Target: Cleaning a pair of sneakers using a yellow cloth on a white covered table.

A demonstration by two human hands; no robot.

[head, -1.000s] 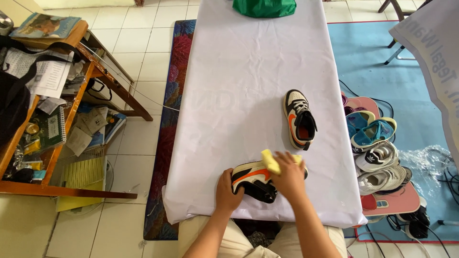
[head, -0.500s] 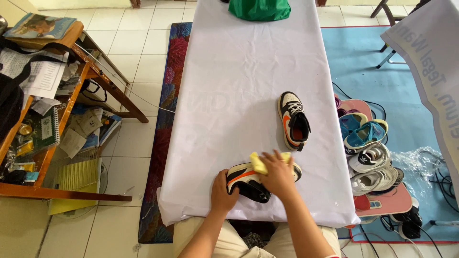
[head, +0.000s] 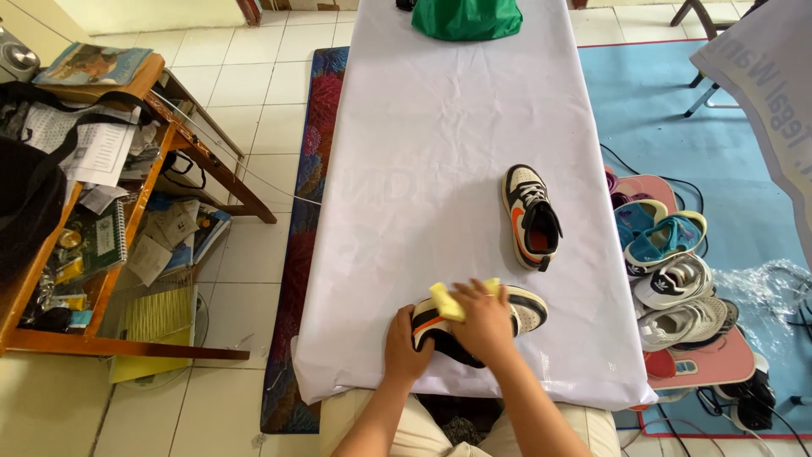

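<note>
Yellow cloth (head: 447, 301) pressed on shoe (head: 529, 311) by right hand (head: 484, 325)
Shoe lies crosswise; left hand (head: 406, 347) clasps its heel end.

Bright even daylight, soft faint shadows, mild glare on white cloth (head: 440, 152), edges slightly wide-angle bowed.

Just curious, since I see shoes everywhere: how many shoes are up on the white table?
2. One sneaker lies alone mid-table toward the right edge; the other sneaker is at the near edge, under the left hand and right hand holding a yellow cloth.
</note>
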